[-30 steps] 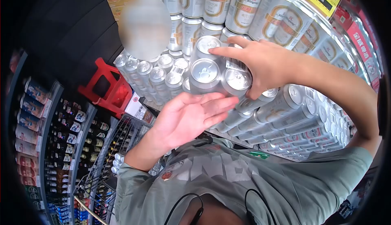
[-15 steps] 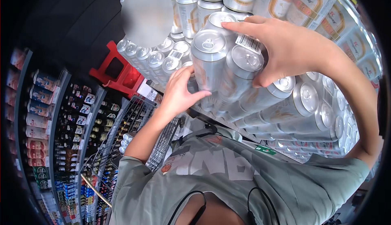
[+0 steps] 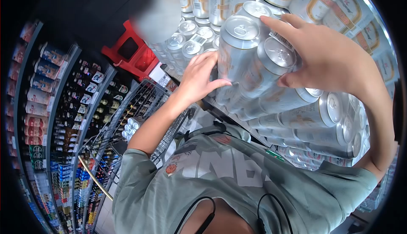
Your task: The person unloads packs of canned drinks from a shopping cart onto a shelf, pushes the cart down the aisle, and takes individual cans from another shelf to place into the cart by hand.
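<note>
Silver beer cans in clear plastic wrap form a pack in front of me, with a barcode label between the can tops. My left hand grips its left side low down, thumb toward me, the other fingers partly hidden behind the cans. Curved over the right side, my right hand has its fingertips at the can tops and its thumb against the near side. More wrapped beer cans lie tilted under and to the right of the pack.
Stacked beer cans rise behind. At left stand a red plastic stool and a wire shopping cart with some cans in it. Drink shelves line the far left. A grey round blur covers part of the upper view.
The view has shifted, so the stool and cart sit higher in the picture. Both hands and the pack appear farther right, with the same hold.
</note>
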The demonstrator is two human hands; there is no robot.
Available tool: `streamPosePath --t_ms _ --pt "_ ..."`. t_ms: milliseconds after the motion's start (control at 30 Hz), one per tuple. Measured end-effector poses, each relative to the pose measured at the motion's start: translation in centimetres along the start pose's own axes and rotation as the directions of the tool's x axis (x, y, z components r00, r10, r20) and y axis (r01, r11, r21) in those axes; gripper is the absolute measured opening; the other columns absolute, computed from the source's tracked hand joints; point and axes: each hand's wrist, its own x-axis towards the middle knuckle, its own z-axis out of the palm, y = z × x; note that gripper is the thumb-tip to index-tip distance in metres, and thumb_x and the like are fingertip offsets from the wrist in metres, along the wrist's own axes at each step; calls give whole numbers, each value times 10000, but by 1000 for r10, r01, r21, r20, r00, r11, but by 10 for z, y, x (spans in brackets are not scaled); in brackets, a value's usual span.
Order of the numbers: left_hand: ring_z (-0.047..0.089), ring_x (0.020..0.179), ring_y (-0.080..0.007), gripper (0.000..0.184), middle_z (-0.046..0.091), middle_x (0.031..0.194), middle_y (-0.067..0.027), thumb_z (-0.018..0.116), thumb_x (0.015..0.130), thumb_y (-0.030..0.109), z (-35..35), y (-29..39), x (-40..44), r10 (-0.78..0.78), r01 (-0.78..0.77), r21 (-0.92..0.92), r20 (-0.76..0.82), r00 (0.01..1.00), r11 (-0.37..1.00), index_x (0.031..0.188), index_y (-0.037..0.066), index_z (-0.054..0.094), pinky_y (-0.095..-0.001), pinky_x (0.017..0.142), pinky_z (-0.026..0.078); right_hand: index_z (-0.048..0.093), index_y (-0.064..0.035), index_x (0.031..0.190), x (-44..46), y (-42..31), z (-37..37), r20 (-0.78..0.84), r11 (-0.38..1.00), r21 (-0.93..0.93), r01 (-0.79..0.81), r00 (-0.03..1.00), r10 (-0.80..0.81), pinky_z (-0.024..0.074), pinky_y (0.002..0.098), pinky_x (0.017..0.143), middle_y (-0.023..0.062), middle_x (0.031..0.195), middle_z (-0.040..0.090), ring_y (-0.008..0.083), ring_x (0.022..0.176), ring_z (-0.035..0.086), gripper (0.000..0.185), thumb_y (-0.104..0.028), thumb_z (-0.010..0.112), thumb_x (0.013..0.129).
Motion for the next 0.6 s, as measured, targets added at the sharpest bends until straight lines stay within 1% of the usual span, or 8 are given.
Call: streamPosePath --t_ms 100,167,267,300,333,433,500,600 --pt "494 1293 -384 753 563 1362 -181 839 759 394 5 1 -4 -9 9 -5 -17 1000 1000 1328 20 517 -460 1086 369 357 -111 1539 0 -5 -2 77 999 37 -4 997 1 500 436 942 191 1445 504 395 1129 617 957 -181 827 709" --pt "456 1337 -395 792 515 1407 -223 815 795 353 11 4 -10 -63 62 -23 -23 998 998 1394 -13 449 -482 1131 337 333 -112 1554 -3 -7 4 38 1000 -5 -10 999 10 470 435 1001 212 1503 446 413 1207 571 951 -162 799 726" --pt "393 1405 -404 862 445 1470 -264 766 842 287 29 3 -25 30 -34 -18 -168 985 999 1493 -60 320 -521 1211 235 346 -82 1538 -8 -11 14 -50 999 -46 22 998 -24 434 434 1076 231 1534 417 416 1321 499 897 -153 770 751" --pt "369 1427 -387 854 428 1490 -253 760 838 245 30 7 -31 13 -15 -12 -170 985 1000 1506 -43 313 -505 1207 253 377 -53 1512 -9 -15 17 -125 999 -31 40 991 -43 435 435 1085 230 1513 444 403 1339 489 851 -163 767 763" --pt "352 1440 -378 844 416 1504 -240 753 833 216 30 8 -40 6 -17 -59 -180 984 998 1509 -35 315 -495 1208 258 379 -46 1510 -10 -22 15 -99 1000 16 -25 995 26 380 444 1139 225 1523 434 406 1403 416 861 -139 782 755" --pt "317 1463 -364 813 390 1537 -196 729 826 138 23 6 -77 6 -27 -109 -183 983 994 1517 -7 325 -469 1199 292 377 -28 1505 -14 -28 19 -141 997 -75 -15 990 4 380 438 1142 223 1528 427 400 1392 433 870 -124 796 749" --pt "320 1464 -357 770 398 1537 -180 707 837 107 28 -7 -114 -56 39 -223 -72 996 974 1510 7 346 -463 1186 317 374 -13 1502 -16 -39 18 -130 993 -119 -19 991 3 362 434 1156 217 1526 431 392 1403 418 857 -116 797 764" --pt "372 1432 -355 701 440 1502 -176 691 847 96 24 -35 -187 -200 187 -244 -27 980 952 1476 8 395 -448 1166 349 390 -22 1503 -17 -51 17 -132 969 -211 -127 986 100 338 433 1174 200 1516 452 368 1434 381 801 -107 772 803"
